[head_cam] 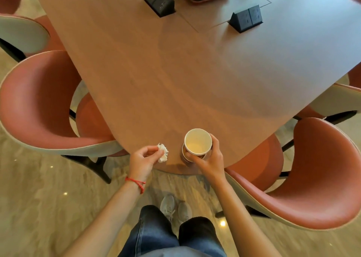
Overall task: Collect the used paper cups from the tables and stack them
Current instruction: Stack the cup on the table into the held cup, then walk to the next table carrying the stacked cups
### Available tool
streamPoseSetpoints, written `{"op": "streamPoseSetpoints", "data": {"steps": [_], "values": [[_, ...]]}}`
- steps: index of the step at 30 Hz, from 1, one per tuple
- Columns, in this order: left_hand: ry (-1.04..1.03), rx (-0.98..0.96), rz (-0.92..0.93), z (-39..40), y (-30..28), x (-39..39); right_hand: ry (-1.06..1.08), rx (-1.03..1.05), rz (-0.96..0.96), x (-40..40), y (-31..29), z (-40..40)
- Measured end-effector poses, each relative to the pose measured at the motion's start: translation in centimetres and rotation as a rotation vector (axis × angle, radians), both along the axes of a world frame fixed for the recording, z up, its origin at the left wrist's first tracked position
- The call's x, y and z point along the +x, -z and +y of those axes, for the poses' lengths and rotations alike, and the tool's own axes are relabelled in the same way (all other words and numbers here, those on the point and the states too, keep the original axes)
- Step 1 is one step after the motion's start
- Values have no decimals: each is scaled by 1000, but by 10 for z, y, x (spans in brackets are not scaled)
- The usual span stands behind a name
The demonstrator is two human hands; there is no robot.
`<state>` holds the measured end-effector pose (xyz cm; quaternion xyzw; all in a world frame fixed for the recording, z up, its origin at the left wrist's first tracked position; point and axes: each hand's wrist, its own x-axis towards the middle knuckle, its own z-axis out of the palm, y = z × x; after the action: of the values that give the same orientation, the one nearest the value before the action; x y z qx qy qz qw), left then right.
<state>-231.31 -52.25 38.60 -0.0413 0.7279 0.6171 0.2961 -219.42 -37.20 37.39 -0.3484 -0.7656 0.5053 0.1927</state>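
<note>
At table (195, 71) edge, right hand (212, 159) grips stacked cups (197, 145); left hand (143, 159) pinches tissue (163, 152).

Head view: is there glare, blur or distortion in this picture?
Head view: pale glare washes the far right of the table; wide-angle distortion bends the chairs and table edges; the hands, paper cup and crumpled tissue look sharp, while the floor is slightly smeared.

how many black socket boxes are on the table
2. One socket box stands at the far left of the table, beside the tray. The other stands further right, nearer the person. More may lie beyond the top edge of the head view.
</note>
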Motion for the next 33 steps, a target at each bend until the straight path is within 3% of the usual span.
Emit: {"op": "streamPoseSetpoints", "data": {"steps": [18, 33], "values": [[-61, -44, -15, -7, 12, 3, -34, -117, -28, 0, 36, -7], [-161, -21, 76, -10, -7, 11, -157, -219, 41, -1, -6, 2]]}}
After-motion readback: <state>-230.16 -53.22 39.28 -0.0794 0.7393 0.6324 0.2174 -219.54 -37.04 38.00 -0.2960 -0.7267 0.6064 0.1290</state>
